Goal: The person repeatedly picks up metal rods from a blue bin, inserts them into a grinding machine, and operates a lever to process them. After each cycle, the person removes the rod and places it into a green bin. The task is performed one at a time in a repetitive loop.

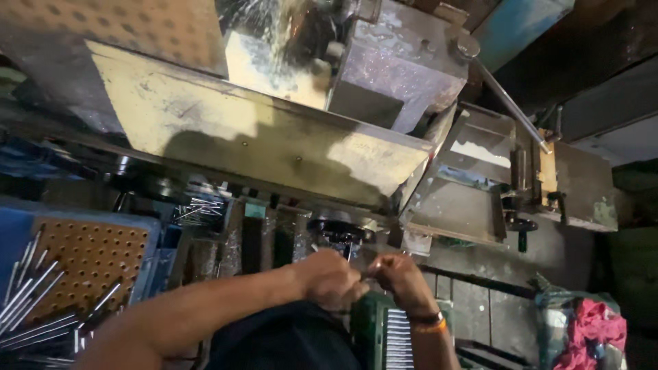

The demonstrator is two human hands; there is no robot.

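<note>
My left hand [330, 277] and my right hand [399, 275] meet low in the middle of the view, fingers curled and fingertips touching each other. Whatever is pinched between them is too small and dark to make out. My right wrist wears a dark and orange band [430, 322]. Just beyond the knuckles sits a black round handwheel [337, 229] on the front of a grimy metal machine [397, 68].
A long yellowish metal guard [260, 130] spans the machine. An orange perforated board [92, 257] in a blue tray at the left holds several thin steel pins [27, 301]. More pins [199, 205] lie behind it. A ribbed grey block [399, 339] and red cloth [595, 329] lie at the lower right.
</note>
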